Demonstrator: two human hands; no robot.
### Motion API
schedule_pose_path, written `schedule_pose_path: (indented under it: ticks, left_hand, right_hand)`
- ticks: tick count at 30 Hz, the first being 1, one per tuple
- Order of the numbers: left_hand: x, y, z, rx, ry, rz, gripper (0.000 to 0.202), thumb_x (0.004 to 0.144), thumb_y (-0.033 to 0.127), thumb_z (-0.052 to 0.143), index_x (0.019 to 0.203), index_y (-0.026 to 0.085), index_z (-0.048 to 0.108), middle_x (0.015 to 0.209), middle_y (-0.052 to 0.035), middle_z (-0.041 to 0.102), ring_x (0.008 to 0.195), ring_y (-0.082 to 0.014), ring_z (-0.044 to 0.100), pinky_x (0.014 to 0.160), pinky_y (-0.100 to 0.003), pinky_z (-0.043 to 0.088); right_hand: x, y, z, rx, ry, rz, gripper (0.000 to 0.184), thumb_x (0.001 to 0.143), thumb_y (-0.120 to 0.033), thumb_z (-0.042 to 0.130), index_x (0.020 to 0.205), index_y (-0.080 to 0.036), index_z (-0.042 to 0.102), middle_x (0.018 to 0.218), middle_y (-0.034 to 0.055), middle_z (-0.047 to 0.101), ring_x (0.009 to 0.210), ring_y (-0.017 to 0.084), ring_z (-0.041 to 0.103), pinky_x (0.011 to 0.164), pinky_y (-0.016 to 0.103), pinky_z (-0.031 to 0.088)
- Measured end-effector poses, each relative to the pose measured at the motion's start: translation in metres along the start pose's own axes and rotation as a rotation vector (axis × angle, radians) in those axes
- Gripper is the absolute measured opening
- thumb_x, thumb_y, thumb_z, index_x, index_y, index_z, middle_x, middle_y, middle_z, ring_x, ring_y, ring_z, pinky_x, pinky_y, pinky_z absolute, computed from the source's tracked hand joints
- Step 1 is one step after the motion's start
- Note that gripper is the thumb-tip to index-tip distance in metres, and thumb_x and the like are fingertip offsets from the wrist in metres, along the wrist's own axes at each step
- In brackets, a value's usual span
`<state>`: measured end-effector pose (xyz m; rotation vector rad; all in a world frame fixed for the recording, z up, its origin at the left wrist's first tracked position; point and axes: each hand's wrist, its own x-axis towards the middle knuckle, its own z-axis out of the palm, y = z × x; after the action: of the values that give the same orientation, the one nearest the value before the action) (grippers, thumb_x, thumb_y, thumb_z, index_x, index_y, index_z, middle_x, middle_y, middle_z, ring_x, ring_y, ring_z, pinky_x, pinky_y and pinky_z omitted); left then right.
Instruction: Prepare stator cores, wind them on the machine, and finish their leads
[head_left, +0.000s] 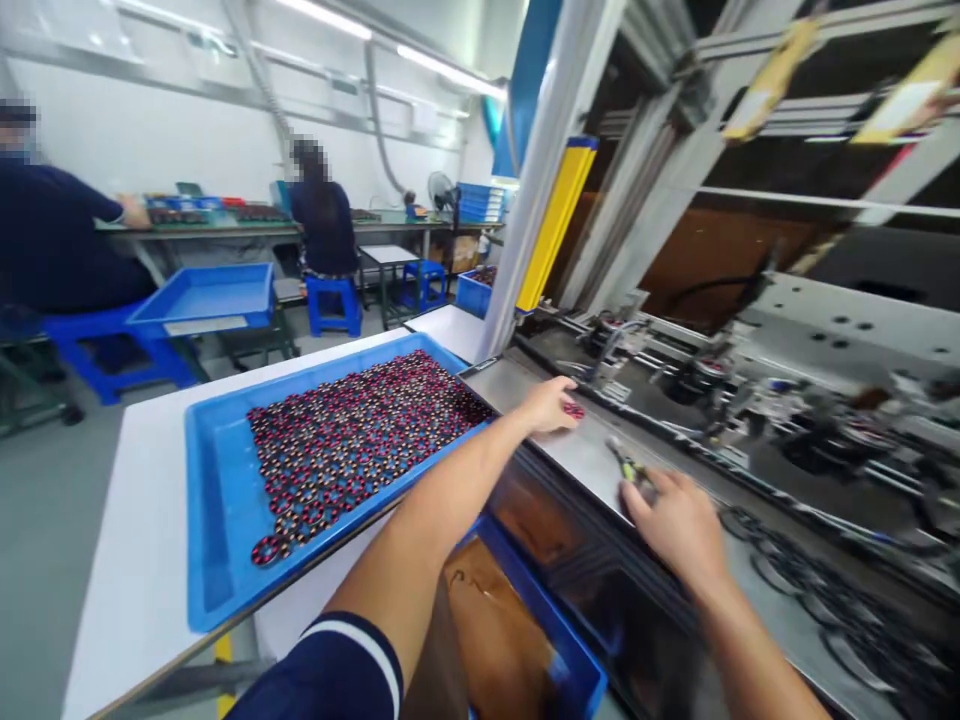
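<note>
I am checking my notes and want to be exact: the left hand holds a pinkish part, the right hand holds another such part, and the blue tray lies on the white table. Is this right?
Not quite: the right hand holds a hand tool with yellow-green on it, not another part. The head view shows this. The rest stands.

No readable text
Pale label (217,324) on the blue tray (214,290), left of the frame — too blurred to read; white patches (750,104) on the yellow strips (786,62), upper right — likewise illegible.
</note>
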<state>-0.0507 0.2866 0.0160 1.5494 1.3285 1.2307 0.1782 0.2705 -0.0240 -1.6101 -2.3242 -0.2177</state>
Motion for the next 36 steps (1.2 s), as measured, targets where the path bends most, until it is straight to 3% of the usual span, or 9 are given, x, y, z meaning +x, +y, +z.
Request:
schedule_pose_path:
  ticks: [3,7,12,15,20,26,30,34,36]
  left_hand:
    - [-0.045,0.009,0.01,-0.127,0.069,0.12,0.054,0.08,0.017,0.071,0.13,0.016,0.049,0.118,-0.0116,0.066,0.099,-0.0206,0.067,0.088,-0.04,0.055]
    - [-0.145,0.012,0.024,-0.3,0.109,0.271,0.071,0.073,0.013,0.075,0.135,0.018,0.041,0.123,-0.015,0.068,0.101,-0.0197,0.07,0.088,-0.032,0.056]
    - [-0.255,-0.003,0.02,-0.305,0.332,0.514,0.083,0.062,0.019,0.087,0.134,0.022,0.045,0.111,-0.0148,0.074,0.094,-0.0224,0.072,0.082,-0.031,0.059]
    - [-0.292,-0.003,0.012,-0.139,0.408,0.521,0.077,0.063,0.015,0.085,0.131,0.022,0.049,0.104,-0.0121,0.075,0.088,-0.0213,0.073,0.082,-0.031,0.059]
    - [-0.317,0.0,0.017,-0.033,0.351,0.333,0.057,0.07,0.009,0.076,0.122,0.021,0.057,0.103,-0.0091,0.075,0.09,-0.0209,0.073,0.085,-0.032,0.06]
    - [-0.324,-0.009,0.034,-0.111,0.304,0.325,0.075,0.067,-0.002,0.074,0.133,0.025,0.05,0.113,-0.0065,0.072,0.1,-0.021,0.07,0.09,-0.033,0.059]
    - [-0.324,0.008,0.041,-0.229,0.215,0.324,0.081,0.067,-0.006,0.073,0.136,0.029,0.047,0.113,-0.0042,0.071,0.103,-0.0183,0.069,0.091,-0.03,0.058]
    - [-0.319,0.028,0.046,-0.407,0.121,0.193,0.071,0.07,-0.001,0.074,0.13,0.029,0.051,0.108,-0.0032,0.073,0.098,-0.0161,0.07,0.083,-0.023,0.06]
    - [-0.314,0.032,0.049,-0.416,0.106,0.206,0.071,0.07,-0.002,0.074,0.13,0.029,0.051,0.108,-0.0036,0.073,0.098,-0.0165,0.07,0.082,-0.024,0.06]
  right_hand:
    - [0.005,0.004,0.008,-0.013,-0.004,-0.017,0.052,0.084,-0.044,0.046,0.11,-0.004,0.067,0.116,0.0232,0.065,0.109,0.036,0.059,0.099,0.046,0.044]
    - [0.007,0.002,0.005,0.046,0.078,-0.051,0.045,0.079,-0.047,0.048,0.098,-0.012,0.07,0.107,0.0221,0.069,0.108,0.037,0.061,0.095,0.048,0.048]
    - [-0.043,-0.033,-0.034,0.374,0.249,-0.076,0.045,0.08,-0.052,0.053,0.111,-0.024,0.065,0.12,0.0163,0.065,0.104,0.032,0.065,0.096,0.046,0.048]
    - [-0.107,-0.063,-0.065,0.793,-0.093,-0.02,0.033,0.085,-0.047,0.057,0.113,-0.032,0.064,0.109,0.0096,0.071,0.091,0.028,0.07,0.083,0.042,0.055]
    - [-0.184,-0.108,-0.091,1.231,-0.443,-0.06,0.028,0.082,-0.047,0.064,0.088,-0.02,0.068,0.083,0.0077,0.066,0.068,0.018,0.062,0.061,0.029,0.05]
    - [-0.198,-0.12,-0.098,1.434,-0.504,0.174,0.039,0.072,-0.05,0.075,0.067,-0.016,0.056,0.061,-0.0035,0.049,0.056,0.009,0.039,0.055,0.023,0.034]
    - [-0.205,-0.105,-0.1,1.608,-0.549,0.249,0.037,0.077,-0.047,0.072,0.065,-0.016,0.057,0.057,-0.0037,0.05,0.053,0.008,0.041,0.055,0.023,0.034]
    - [-0.206,-0.061,-0.088,1.894,-0.773,0.083,0.034,0.072,-0.04,0.077,0.058,-0.014,0.06,0.057,-0.0005,0.058,0.051,0.009,0.049,0.052,0.024,0.037]
    - [-0.212,-0.044,-0.078,1.92,-0.805,0.065,0.027,0.068,-0.033,0.081,0.06,-0.013,0.064,0.06,0.0009,0.063,0.053,0.009,0.053,0.053,0.023,0.04]
